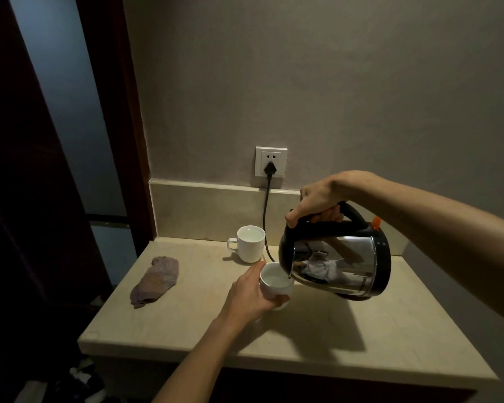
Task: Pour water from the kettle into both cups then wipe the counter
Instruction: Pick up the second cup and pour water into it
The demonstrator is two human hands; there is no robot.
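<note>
A steel kettle (338, 264) with a black handle hangs tilted to the left above the counter, my right hand (320, 200) gripping its handle from above. Its spout sits over the rim of a white cup (275, 282), which my left hand (249, 295) holds from the left side on the counter. Water shows inside this cup. A second white cup (249, 244) with water in it stands behind, near the back wall, its handle pointing left. A brownish-purple cloth (154, 282) lies flat at the counter's left side.
The beige stone counter (317, 338) ends at a front edge close to me and a left edge by a dark door frame. A black cord (264, 210) runs from a wall socket (271, 165) down behind the cups. A low backsplash lines the wall.
</note>
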